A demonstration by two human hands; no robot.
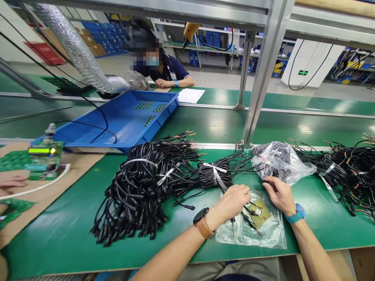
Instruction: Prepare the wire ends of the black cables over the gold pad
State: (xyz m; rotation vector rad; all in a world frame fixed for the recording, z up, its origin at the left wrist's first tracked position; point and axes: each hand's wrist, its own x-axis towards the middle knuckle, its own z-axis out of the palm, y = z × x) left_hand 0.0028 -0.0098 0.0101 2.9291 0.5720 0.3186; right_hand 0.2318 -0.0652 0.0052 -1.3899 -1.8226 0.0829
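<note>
My left hand (236, 200), with a watch at its wrist, is closed above the near plastic bag (279, 234); black cable ends stick out beneath it. What the fingers grip is mostly hidden. My right hand (279, 194), wearing a blue wristband, has its fingertips at the mouth of a clear bag (290, 160) of dark parts; whether it pinches something is too small to tell. Between the hands, on the near bag, lie a yellowish square board (260, 212) and short cables with bare coloured ends. A tied black cable bundle (213, 175) sits just behind my left hand.
Large black cable heaps (134, 191) lie left and more (348, 171) lie right. A blue tray (117, 121) holds small boards. A lit circuit board (43, 160) and another person's hand (13, 183) are far left. A metal post (265, 74) rises behind. A masked person sits across the bench.
</note>
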